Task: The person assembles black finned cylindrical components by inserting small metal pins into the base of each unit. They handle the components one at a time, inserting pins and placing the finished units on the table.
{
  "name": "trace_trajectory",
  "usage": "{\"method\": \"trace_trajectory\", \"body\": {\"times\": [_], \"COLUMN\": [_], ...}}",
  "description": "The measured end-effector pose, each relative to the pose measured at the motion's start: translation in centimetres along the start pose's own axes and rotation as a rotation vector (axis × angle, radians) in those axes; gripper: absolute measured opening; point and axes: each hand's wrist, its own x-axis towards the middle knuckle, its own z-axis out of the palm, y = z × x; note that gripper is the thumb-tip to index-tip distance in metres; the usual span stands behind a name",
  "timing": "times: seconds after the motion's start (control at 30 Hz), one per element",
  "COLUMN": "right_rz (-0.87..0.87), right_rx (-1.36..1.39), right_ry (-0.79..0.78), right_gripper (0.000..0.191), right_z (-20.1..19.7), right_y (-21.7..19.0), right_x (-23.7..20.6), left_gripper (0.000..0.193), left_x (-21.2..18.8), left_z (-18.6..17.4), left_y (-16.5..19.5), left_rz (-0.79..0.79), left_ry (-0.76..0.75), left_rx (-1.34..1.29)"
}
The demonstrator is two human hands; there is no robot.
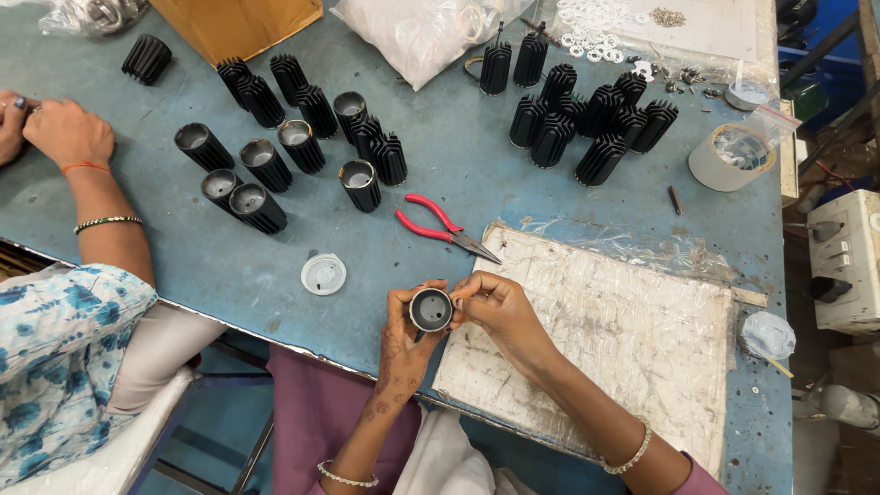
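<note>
blue worktable (513, 197) scuffed | left hand (403, 335), right hand (500, 312) grips closed round black finned cylinder (431, 309)

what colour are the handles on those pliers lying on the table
Red, clearest in the head view: the metal needle-nose pliers.

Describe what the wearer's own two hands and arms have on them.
Left hand carries dark henna patterns running down the forearm, with a thin beaded bracelet at the wrist. Right hand is unmarked; its wrist has a pale beaded bracelet. A purple sleeve edge shows higher up.
</note>
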Motion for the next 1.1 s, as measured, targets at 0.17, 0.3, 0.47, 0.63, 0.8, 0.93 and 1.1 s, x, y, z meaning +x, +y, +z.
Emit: {"method": "trace_trajectory", "body": {"times": [0.17,0.3,0.47,0.63,0.8,0.93,1.1], "right_rz": [0.018,0.059,0.061,0.023,0.036,0.08,0.1], "right_rx": [-0.084,-0.117,-0.185,-0.197,-0.204,-0.196,-0.12], "right_ry": [-0.055,-0.06,-0.053,-0.032,0.017,0.015,-0.013], "right_gripper": [0.004,0.006,0.006,0.005,0.004,0.009,0.022], "right_z": [-0.2,-0.2,-0.1,0.3,0.6,1.0,1.5], "right_y": [-0.4,-0.8,-1.2,-1.0,-0.9,-1.5,-2.2], "right_x": [0.2,0.3,0.2,0.0,-0.1,-0.1,-0.2], "left_gripper": [0.044,0.045,0.046,0.043,0.042,0.043,0.047], "left_x": [0.0,-0.1,-0.1,-0.1,-0.1,-0.1,0.1], "left_z": [0.0,0.1,0.2,0.2,0.2,0.0,-0.3], "left_y": [0.1,0.3,0.3,0.3,0.2,-0.1,-0.7], "left_rz": [0.036,0.026,0.021,0.049,0.031,0.07,0.046], "left_ry": [0.005,0.015,0.037,0.037,0.041,0.018,-0.025], "left_rx": [0.059,0.093,0.141,0.132,0.15,0.11,-0.117]}}
